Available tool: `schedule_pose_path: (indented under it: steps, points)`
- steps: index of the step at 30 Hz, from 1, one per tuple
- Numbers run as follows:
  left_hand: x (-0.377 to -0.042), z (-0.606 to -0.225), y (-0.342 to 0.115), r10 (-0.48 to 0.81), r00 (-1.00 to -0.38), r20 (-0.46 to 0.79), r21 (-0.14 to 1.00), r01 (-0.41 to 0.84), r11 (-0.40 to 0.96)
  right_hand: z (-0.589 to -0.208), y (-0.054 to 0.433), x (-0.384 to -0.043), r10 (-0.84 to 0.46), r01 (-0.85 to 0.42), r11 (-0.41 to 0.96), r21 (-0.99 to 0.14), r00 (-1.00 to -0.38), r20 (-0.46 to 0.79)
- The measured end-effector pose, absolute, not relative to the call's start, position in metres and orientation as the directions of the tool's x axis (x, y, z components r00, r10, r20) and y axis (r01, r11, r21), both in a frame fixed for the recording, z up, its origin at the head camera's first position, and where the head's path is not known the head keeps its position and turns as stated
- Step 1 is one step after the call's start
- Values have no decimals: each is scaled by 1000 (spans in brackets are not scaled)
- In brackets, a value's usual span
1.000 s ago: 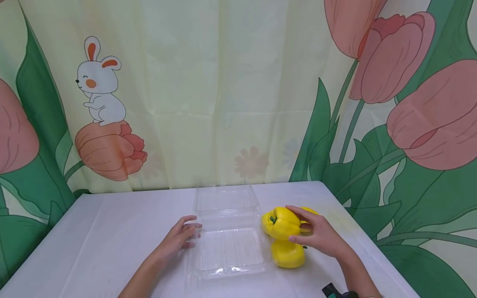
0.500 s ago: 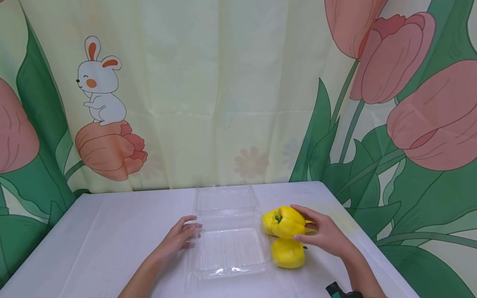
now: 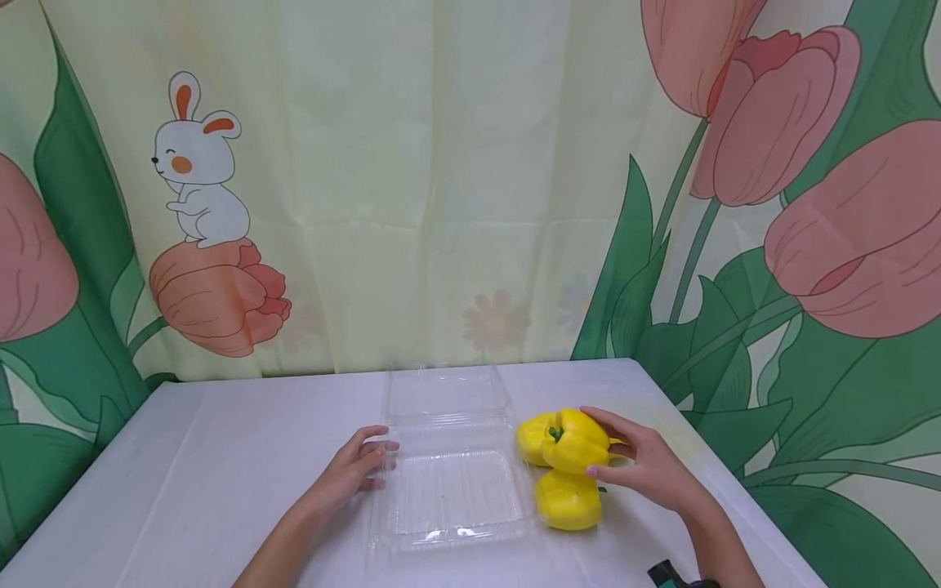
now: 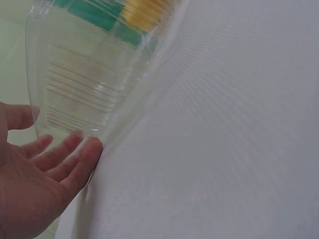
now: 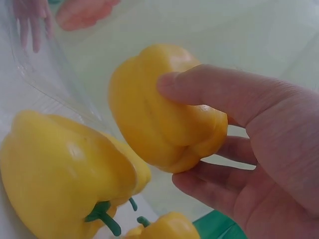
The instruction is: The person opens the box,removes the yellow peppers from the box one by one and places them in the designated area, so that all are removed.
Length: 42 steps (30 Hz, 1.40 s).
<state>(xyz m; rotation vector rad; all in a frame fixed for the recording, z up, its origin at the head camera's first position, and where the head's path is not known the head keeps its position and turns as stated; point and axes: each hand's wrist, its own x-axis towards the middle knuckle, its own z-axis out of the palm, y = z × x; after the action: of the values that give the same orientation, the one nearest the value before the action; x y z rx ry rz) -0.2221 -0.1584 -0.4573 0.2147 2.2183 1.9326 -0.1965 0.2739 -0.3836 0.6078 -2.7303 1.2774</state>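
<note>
My right hand (image 3: 647, 469) grips a yellow bell pepper (image 3: 577, 441) between thumb and fingertips, its green stem facing left. In the right wrist view, the thumb presses one side of this pepper (image 5: 154, 109) and fingers support the other. More yellow bell peppers lie close by: one (image 3: 532, 441) behind to the left, one (image 3: 568, 501) just in front. A clear plastic clamshell container (image 3: 452, 490) lies with its lid (image 3: 448, 394) folded back. My left hand (image 3: 349, 469) rests at the container's left side, fingers loosely extended against its edge; the left wrist view shows the fingertips at the rim.
A white-covered table (image 3: 243, 457) carries everything. Behind it hangs a curtain (image 3: 353, 204) printed with tulips and a rabbit. Another yellow pepper (image 5: 169, 229) shows low in the right wrist view. A black device (image 3: 672, 576) sits at my right wrist.
My right hand has moved slightly right with the gripped bell pepper, uncovering more of the pepper behind it. The left hand and the container have stayed in place.
</note>
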Motion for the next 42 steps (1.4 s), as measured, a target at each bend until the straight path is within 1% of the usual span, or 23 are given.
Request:
schedule_pose_path:
  steps: [12, 21, 28, 35, 42]
  points:
    - [-222, -457, -159, 234, -970, -61, 990, -29, 139, -384, 279, -194, -305, -370, 592, -716, -925, 226]
    - [-221, -457, -160, 249, -968, -45, 990, -11, 138, -385, 284, -190, -280, -361, 612, -704, -931, 235]
    - [-223, -458, -159, 236, -971, -44, 990, -12, 139, -386, 288, -189, -256, -348, 634, -690, -937, 237]
    - [-222, -457, -158, 233, -971, -46, 990, -13, 142, -385, 293, -187, -257, -353, 628, -693, -935, 244]
    - [-220, -455, -159, 253, -967, -39, 990, -4, 140, -386, 295, -188, -237, -337, 654, -677, -941, 240]
